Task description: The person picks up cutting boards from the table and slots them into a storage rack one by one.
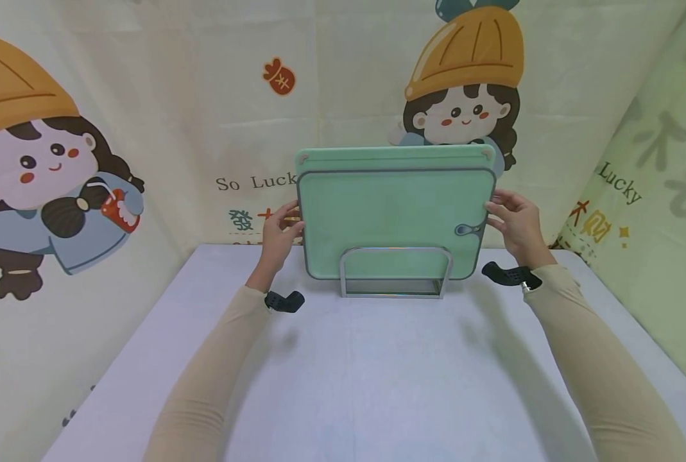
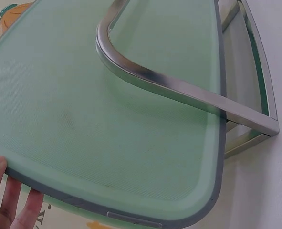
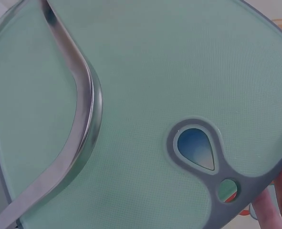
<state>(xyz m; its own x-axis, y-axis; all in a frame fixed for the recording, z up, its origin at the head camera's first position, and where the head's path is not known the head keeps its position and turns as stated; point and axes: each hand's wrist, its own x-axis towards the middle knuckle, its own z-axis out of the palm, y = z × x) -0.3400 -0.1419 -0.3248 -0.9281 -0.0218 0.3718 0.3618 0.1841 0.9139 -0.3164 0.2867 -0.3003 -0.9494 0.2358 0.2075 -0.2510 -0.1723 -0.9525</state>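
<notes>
A green cutting board (image 1: 394, 212) with a grey rim stands upright in a metal rack (image 1: 393, 295), behind the rack's front bar. Its lower right part has a grey-edged drop-shaped inset (image 3: 195, 148) and a small round hole. Just behind it, a second green board (image 1: 394, 157) shows its top strip. My left hand (image 1: 279, 234) pinches the left edge, with thumb in front and fingers behind in the left wrist view. At the right edge my right hand (image 1: 516, 224) grips likewise; the right wrist view shows only part of its fingers (image 3: 269, 207).
The rack stands near the far side of a white table (image 1: 354, 378). A cloth backdrop (image 1: 354, 83) with cartoon figures and lettering hangs close behind, and another printed cloth (image 1: 660, 224) borders the right side. Black straps (image 1: 285, 301) sit on both wrists.
</notes>
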